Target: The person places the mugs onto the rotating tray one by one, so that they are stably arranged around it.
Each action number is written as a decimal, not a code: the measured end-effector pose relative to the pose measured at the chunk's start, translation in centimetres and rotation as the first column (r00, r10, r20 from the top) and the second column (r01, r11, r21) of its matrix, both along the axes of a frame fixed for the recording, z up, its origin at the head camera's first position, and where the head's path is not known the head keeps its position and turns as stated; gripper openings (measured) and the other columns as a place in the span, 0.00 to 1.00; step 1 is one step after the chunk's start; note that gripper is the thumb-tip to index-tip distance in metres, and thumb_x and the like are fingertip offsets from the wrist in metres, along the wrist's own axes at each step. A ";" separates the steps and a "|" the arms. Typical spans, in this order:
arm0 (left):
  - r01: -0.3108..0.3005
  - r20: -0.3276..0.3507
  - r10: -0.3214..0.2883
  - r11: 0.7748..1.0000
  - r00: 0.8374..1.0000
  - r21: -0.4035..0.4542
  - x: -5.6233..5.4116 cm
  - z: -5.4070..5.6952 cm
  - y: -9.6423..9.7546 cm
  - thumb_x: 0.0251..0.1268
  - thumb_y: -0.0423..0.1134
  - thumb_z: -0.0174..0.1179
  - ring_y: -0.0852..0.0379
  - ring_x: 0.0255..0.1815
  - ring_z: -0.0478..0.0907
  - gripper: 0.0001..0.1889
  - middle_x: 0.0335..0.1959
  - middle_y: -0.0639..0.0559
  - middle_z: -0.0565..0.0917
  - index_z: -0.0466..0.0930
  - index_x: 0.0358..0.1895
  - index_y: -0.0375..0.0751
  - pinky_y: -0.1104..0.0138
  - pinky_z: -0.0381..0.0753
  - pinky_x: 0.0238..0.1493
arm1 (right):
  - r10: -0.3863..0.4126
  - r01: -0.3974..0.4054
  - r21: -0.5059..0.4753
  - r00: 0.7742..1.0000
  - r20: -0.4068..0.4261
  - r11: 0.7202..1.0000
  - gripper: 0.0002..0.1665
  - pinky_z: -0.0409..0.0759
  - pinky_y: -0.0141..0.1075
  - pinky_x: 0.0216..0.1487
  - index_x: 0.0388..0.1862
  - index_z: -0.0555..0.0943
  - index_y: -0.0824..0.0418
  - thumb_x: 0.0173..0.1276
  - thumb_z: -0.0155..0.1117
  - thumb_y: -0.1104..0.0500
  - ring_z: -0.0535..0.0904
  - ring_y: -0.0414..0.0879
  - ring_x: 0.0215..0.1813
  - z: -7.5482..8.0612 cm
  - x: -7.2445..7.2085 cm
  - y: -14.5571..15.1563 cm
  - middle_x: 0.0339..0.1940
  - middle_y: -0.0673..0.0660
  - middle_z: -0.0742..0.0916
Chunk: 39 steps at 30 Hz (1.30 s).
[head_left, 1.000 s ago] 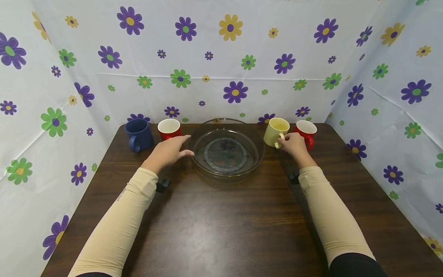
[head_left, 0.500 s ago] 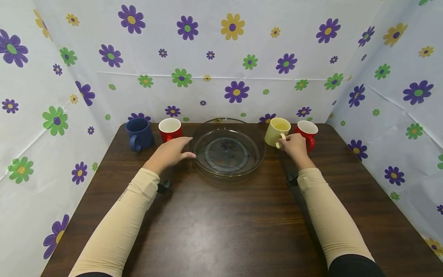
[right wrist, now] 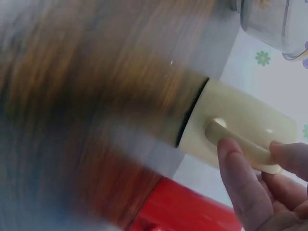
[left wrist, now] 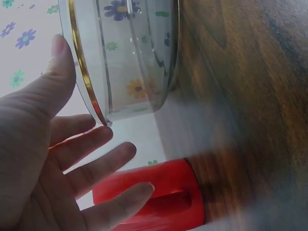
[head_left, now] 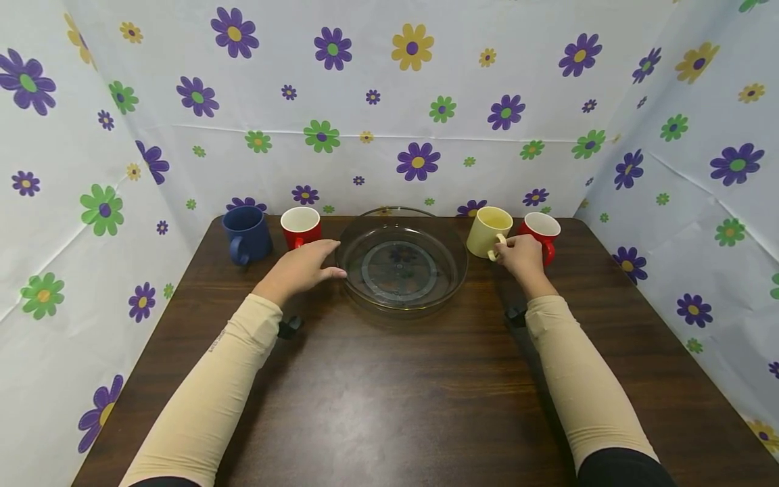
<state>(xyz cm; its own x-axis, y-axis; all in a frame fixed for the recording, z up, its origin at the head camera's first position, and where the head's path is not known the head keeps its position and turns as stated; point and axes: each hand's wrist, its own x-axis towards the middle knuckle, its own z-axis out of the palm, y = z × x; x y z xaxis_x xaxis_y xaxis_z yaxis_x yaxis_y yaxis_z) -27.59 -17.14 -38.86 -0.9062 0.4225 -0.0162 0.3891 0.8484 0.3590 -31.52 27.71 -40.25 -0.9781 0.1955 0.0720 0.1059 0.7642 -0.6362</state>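
Right hand (head_left: 523, 258): thumb and fingers pinching the handle of the yellow mug (head_left: 485, 235), upright between glass bowl (head_left: 398, 270) and right red mug (head_left: 543, 234). Left hand (head_left: 298, 272): fingers spread at bowl's left rim, near left red mug (head_left: 308, 236); contact unclear.

- Right hand (right wrist: 276, 202): enters from the lower right corner; fingers (right wrist: 239, 178) pinch the handle (right wrist: 240, 143) from two sides.
- Yellow mug (right wrist: 240, 106): lies across the frame, base to the left, with a dark line along the base; contact with the surface (right wrist: 96, 86) cannot be determined.
- Red mug (right wrist: 187, 207): beside the yellow one, cut off by the lower edge.
- Bowl (right wrist: 264, 24): clear, partly visible at upper right, apart from both mugs.
- Surface: brown, wood-grained, blurred, pale streaks noted.
- Cloth (right wrist: 250, 72): white, flower-printed, behind the mugs.
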 end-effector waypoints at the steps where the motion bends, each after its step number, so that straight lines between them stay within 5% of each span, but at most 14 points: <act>1: -0.001 -0.004 0.001 1.000 1.000 -0.009 0.0 0.1 0.1 0.66 0.55 0.66 0.40 0.77 0.63 0.42 0.74 0.37 0.69 0.64 0.75 0.34 0.44 0.62 0.74 | 0.001 -0.001 -0.001 1.000 -0.001 1.000 0.19 0.77 0.26 0.26 0.49 0.85 0.75 0.75 0.64 0.57 0.86 0.49 0.29 -0.1 0.0 0.1 0.38 0.70 0.89; 11: -0.003 -0.028 0.002 0.999 1.000 -0.045 0.6 0.1 0.4 0.67 0.54 0.66 0.41 0.76 0.65 0.40 0.73 0.37 0.70 0.66 0.75 0.34 0.44 0.64 0.73 | 0.029 -0.028 -0.041 1.000 0.005 0.999 0.19 0.87 0.40 0.41 0.53 0.84 0.75 0.76 0.63 0.58 0.89 0.59 0.39 -0.4 0.2 0.1 0.44 0.72 0.88; 21: -0.004 -0.030 0.002 0.999 1.000 -0.051 0.7 0.2 0.5 0.68 0.55 0.65 0.41 0.76 0.64 0.40 0.74 0.37 0.69 0.65 0.75 0.34 0.44 0.63 0.73 | 0.026 -0.026 -0.029 1.000 0.001 0.999 0.20 0.79 0.24 0.28 0.55 0.82 0.75 0.76 0.63 0.58 0.90 0.59 0.41 -0.1 0.1 0.6 0.44 0.72 0.88; 39: -0.001 -0.006 0.001 1.000 1.000 -0.016 0.6 0.1 0.4 0.69 0.52 0.64 0.39 0.77 0.61 0.40 0.76 0.35 0.66 0.62 0.76 0.32 0.45 0.60 0.75 | 0.043 -0.046 -0.040 0.997 -0.064 0.998 0.20 0.75 0.22 0.24 0.53 0.83 0.76 0.76 0.61 0.59 0.88 0.45 0.30 2.2 0.1 0.7 0.41 0.72 0.89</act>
